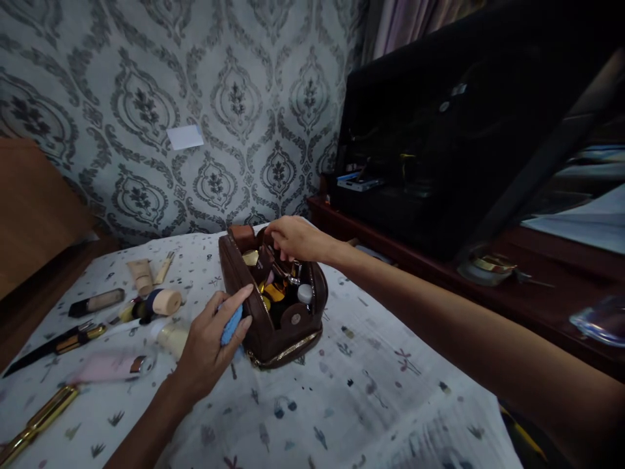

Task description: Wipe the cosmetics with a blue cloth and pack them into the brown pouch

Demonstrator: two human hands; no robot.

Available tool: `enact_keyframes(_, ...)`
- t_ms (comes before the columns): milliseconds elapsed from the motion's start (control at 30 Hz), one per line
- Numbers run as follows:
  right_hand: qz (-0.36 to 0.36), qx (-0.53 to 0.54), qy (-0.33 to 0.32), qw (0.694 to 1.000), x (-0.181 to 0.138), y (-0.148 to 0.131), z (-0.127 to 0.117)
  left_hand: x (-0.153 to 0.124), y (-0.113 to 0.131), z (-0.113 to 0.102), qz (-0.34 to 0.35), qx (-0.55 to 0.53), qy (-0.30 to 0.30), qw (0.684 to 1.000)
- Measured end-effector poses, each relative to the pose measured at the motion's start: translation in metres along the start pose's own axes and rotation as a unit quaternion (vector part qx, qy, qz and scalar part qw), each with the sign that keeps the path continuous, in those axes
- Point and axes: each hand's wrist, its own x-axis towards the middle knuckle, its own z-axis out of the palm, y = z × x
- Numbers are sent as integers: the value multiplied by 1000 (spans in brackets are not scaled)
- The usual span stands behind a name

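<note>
The brown bag [273, 342], at two o'clock from the left hand [208, 345], which pinches a blue cloth [233, 326], seems soft but weighty, best held by its rim; the right hand [295, 240] dips inside, its grip I cannot tell.

We see dimly: right of the brown bag [258, 333], the screen [415, 130] is nearly black; left, a pink bottle [105, 369] blurs.
</note>
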Motion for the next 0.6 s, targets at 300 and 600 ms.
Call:
enact_keyframes(300, -62, 168, 160, 971, -74, 0, 12, -25, -15, -7, -9, 38, 22, 999)
enact_keyframes(600, -430, 62, 260, 862, -158, -3, 122, -50, -38, 3, -50, 103, 34, 993)
